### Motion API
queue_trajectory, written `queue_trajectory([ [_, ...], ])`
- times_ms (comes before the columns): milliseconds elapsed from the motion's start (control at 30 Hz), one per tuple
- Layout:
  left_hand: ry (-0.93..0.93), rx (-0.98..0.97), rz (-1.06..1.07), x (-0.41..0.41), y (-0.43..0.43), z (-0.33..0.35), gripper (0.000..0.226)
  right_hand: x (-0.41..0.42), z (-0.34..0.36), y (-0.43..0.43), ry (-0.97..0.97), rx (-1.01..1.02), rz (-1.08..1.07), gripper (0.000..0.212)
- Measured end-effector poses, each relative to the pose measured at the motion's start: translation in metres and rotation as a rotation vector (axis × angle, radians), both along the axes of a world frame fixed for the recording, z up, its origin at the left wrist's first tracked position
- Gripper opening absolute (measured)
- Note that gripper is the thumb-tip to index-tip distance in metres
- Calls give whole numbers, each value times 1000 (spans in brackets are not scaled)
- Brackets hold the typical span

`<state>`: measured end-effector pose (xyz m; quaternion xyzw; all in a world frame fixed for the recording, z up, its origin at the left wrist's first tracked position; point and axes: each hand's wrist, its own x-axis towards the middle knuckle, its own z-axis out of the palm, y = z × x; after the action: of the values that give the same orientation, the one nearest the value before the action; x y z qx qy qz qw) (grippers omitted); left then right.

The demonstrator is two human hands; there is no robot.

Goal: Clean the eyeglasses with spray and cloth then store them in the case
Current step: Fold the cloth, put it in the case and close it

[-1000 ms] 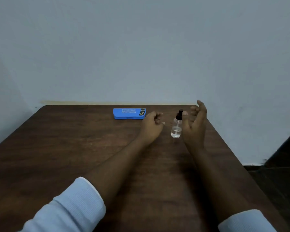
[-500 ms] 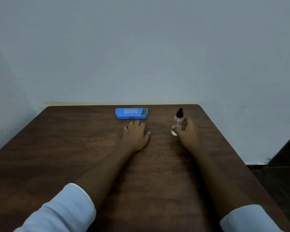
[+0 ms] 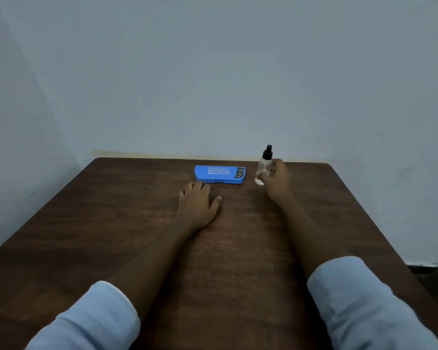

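A closed blue eyeglass case [image 3: 220, 174] with white print lies flat near the far edge of the brown wooden table [image 3: 111, 236]. Just right of it stands a small clear spray bottle [image 3: 263, 168] with a black nozzle, and my right hand [image 3: 276, 181] is wrapped around its right side. My left hand [image 3: 199, 202] lies palm down on the table, fingers apart, its fingertips just short of the case's front left edge. No eyeglasses or cloth are in view.
A pale blue-grey wall rises right behind the table's far edge. The table's right edge drops to a dark floor [image 3: 433, 274]. Light blue sleeves [image 3: 94, 322] cover both forearms near the front edge.
Both hands came down from a raised pose. The left settled flat on the table near the case; the right closed around the spray bottle, which now sits farther back.
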<state>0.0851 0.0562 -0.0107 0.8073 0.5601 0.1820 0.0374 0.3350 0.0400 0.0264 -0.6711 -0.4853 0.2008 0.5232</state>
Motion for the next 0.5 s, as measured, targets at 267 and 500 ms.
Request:
queue_trajectory([
  [267, -7, -33, -23, 3, 4, -2, 52, -11, -4, 22, 29, -5, 2, 39],
  [500, 0, -29, -30, 4, 2, -1, 50, -10, -9, 22, 8, -3, 22, 35],
])
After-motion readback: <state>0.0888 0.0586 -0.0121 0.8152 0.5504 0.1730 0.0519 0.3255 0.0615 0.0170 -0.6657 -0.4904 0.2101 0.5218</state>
